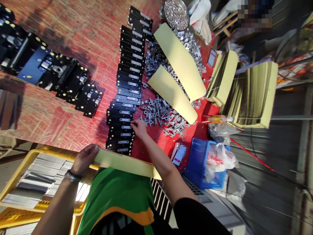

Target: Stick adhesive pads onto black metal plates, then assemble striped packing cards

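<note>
My left hand [85, 159] grips one end of a long pale yellow card strip [124, 164] that spans the front of the red table [61, 111]. My right hand [139, 128], in a black sleeve, has its fingertips at the edge of an overlapping row of black metal plates [127, 88] with silver insets. I cannot tell whether those fingers hold a plate. Beside that hand lies a heap of loose silver metal parts [161, 114], partly covered by two similar card strips [179, 62].
Stacks of yellow card [249, 94] stand at the far right. Also there are a steel bowl of screws [176, 14], a yellow-handled screwdriver [217, 119], and a blue crate [200, 163] with a white bag. Black assemblies [51, 70] lie upper left; a yellow rack [31, 163] stands lower left.
</note>
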The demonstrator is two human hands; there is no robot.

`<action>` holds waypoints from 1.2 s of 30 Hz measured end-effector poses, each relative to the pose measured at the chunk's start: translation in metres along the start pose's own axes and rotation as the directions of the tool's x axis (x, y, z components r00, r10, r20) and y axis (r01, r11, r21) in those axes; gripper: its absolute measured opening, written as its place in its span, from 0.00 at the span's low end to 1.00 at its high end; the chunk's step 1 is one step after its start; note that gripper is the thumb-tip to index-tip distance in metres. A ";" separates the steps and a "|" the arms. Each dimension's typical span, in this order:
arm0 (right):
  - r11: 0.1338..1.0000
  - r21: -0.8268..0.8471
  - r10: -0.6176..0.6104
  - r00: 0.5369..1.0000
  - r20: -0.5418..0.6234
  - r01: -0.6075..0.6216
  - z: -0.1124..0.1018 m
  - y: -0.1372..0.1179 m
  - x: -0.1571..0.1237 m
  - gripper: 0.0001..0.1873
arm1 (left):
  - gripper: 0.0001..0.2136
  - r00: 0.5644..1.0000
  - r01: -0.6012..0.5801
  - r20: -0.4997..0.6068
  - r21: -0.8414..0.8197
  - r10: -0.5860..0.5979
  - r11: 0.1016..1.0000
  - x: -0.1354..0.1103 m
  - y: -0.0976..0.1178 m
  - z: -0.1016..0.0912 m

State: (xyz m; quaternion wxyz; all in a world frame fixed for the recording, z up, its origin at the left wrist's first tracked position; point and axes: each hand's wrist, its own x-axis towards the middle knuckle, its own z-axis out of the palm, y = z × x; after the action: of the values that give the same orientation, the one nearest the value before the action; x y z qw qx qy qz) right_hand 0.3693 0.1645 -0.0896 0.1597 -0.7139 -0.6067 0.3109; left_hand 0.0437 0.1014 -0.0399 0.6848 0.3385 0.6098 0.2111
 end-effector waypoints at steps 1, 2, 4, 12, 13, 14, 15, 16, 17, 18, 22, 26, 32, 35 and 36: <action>0.998 -0.052 -0.031 1.000 0.002 0.031 -0.002 -0.002 0.002 0.08 | 0.28 1.000 -0.005 0.002 -0.002 0.005 1.000 0.000 0.001 0.001; 0.994 -0.103 -0.045 0.999 0.000 0.044 -0.005 -0.005 0.004 0.09 | 0.27 1.000 -0.014 0.008 -0.002 0.014 1.000 0.001 0.001 0.001; 0.983 -0.177 -0.044 0.999 0.016 0.046 -0.010 -0.012 0.009 0.12 | 0.26 0.999 -0.030 0.034 -0.003 0.030 1.000 0.003 0.001 0.001; 0.990 -0.052 0.127 0.988 -0.089 -0.131 -0.022 -0.018 0.043 0.12 | 0.23 0.999 -0.050 -0.006 0.055 0.051 0.997 0.020 0.020 -0.008; 0.986 0.086 0.152 0.981 -0.122 -0.142 -0.022 -0.015 0.048 0.14 | 0.23 0.998 -0.066 -0.021 0.064 0.067 0.996 0.023 0.024 -0.010; 0.963 0.226 0.177 0.975 -0.132 -0.144 -0.021 -0.012 0.053 0.16 | 0.22 0.996 -0.082 -0.034 0.063 0.084 0.995 0.027 0.029 -0.013; 0.927 0.348 0.195 0.973 -0.120 -0.143 -0.020 -0.010 0.057 0.18 | 0.22 0.994 -0.096 -0.045 0.052 0.098 0.994 0.030 0.033 -0.015; 0.887 0.440 0.205 0.974 -0.097 -0.143 -0.018 -0.008 0.060 0.19 | 0.22 0.993 -0.107 -0.055 0.035 0.108 0.994 0.034 0.037 -0.016; 0.856 0.499 0.199 0.977 -0.078 -0.135 -0.016 -0.007 0.062 0.19 | 0.22 0.992 -0.113 -0.060 0.015 0.114 0.993 0.037 0.042 -0.017; 0.842 0.527 0.178 0.982 -0.069 -0.116 -0.013 -0.006 0.062 0.19 | 0.22 0.991 -0.117 -0.063 -0.005 0.116 0.993 0.039 0.045 -0.017; 0.922 0.377 -0.037 0.990 -0.134 0.085 -0.009 -0.008 0.058 0.16 | 0.24 0.994 -0.105 -0.048 -0.071 0.102 0.992 0.047 0.054 -0.013; 0.973 0.150 -0.149 0.976 -0.159 0.173 -0.017 -0.010 0.058 0.16 | 0.25 0.997 -0.072 -0.042 -0.108 0.068 0.992 0.051 0.053 -0.009; 0.985 -0.064 -0.161 0.986 -0.034 0.159 -0.030 -0.027 0.073 0.24 | 0.27 0.997 -0.064 -0.037 -0.082 0.061 0.995 0.054 0.054 -0.008; 0.972 -0.220 -0.097 0.994 -0.053 0.083 -0.040 -0.036 0.080 0.24 | 0.27 0.996 -0.088 -0.018 -0.062 0.088 0.994 0.058 0.057 -0.007; 0.968 -0.244 -0.080 0.995 -0.062 0.062 -0.045 -0.037 0.082 0.23 | 0.27 0.995 -0.098 -0.011 -0.055 0.097 0.994 0.060 0.058 -0.007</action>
State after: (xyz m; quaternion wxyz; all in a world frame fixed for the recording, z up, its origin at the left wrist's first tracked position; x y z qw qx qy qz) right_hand 0.3754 0.2579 -0.0540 0.1040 -0.7166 -0.6592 0.2029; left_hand 0.0537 0.1843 -0.0397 0.6802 0.3477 0.5894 0.2627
